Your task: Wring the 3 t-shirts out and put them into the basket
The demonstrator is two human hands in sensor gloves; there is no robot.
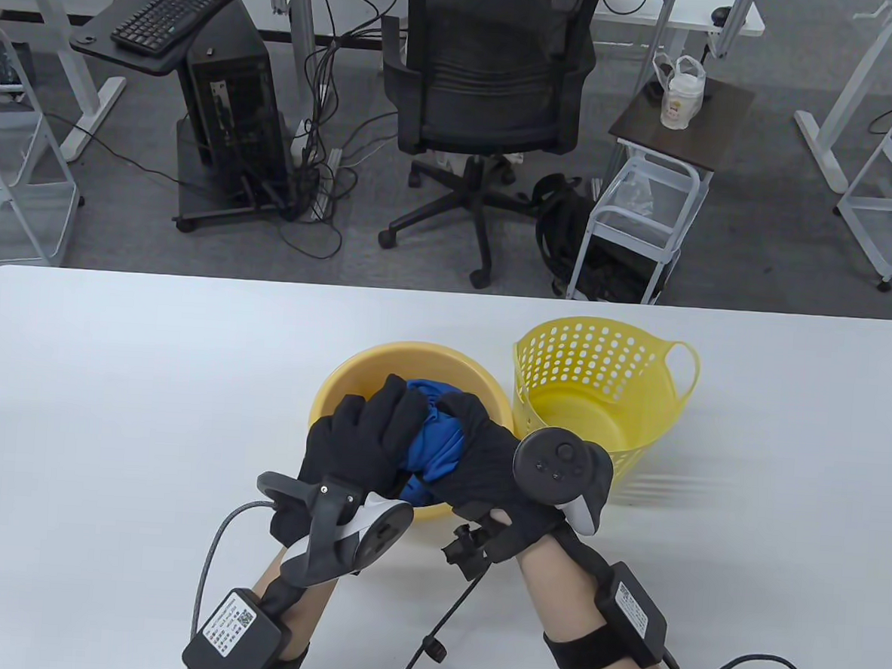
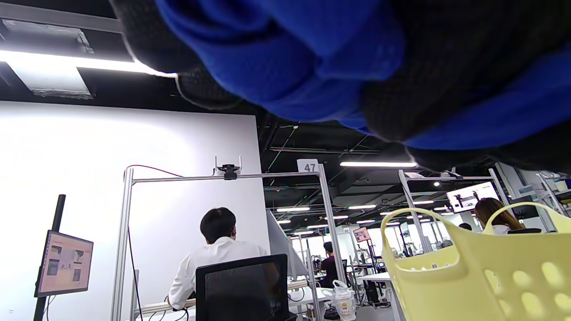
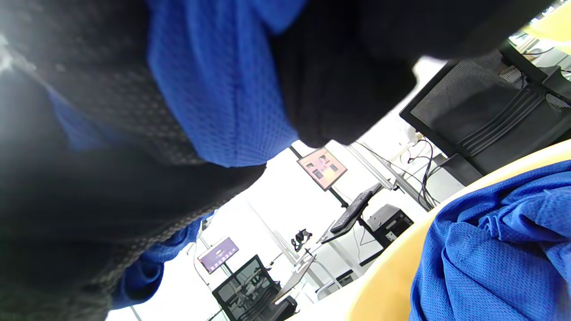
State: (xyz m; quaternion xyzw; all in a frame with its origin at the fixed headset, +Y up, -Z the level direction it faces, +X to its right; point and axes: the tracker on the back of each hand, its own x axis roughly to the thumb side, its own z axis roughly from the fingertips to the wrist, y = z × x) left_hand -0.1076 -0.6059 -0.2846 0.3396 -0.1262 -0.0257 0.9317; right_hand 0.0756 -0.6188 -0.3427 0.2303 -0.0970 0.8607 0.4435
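Note:
A bunched blue t-shirt (image 1: pixel 433 445) is held over the yellow basin (image 1: pixel 337 392) at the table's middle. My left hand (image 1: pixel 364 439) grips its left part and my right hand (image 1: pixel 477 446) grips its right part, fingers curled round the cloth. The left wrist view shows the blue t-shirt (image 2: pixel 285 58) squeezed between black gloved fingers (image 2: pixel 446 71). More blue cloth (image 3: pixel 495 258) lies in the basin (image 3: pixel 383 285) in the right wrist view, below the gripped t-shirt (image 3: pixel 223 89). The perforated yellow basket (image 1: pixel 594 389) stands just right of the basin, nothing visible in it.
The white table (image 1: pixel 109 404) stretches to both sides of the basin. Beyond its far edge stand a black office chair (image 1: pixel 487 95), a computer tower (image 1: pixel 236 125) and a white trolley (image 1: pixel 641 225). Cables trail from both wrists across the table's near edge.

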